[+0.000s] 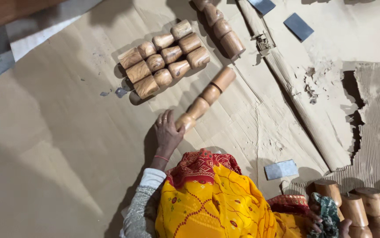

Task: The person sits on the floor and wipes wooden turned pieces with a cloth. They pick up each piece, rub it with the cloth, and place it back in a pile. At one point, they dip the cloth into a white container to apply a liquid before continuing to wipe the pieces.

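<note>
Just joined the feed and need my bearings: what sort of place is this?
Probably a small woodturning workshop, with work done on the floor. Turned wooden legs lie in rows on flattened cardboard, more wooden pieces stand at the lower right, and grey sanding pads lie about.

Lighting: warm, moderately bright indoor light from above and somewhat to the right, leaving the cardboard sheet [57,145] evenly lit at its middle, dimmer along its lower left edge and palest toward its upper right corner. Shadows: soft-edged and dark, falling to the left of the stacked wooden legs [163,59] and below the left hand [167,132], with broad diffuse shadow patches along the sheet's top edge; no glare, only a faint sheen on the varnished wood. Quality: focus fairly sharp at centre, slight softness and mild wide-angle stretch toward the corners, light compression grain in dark areas.
</note>
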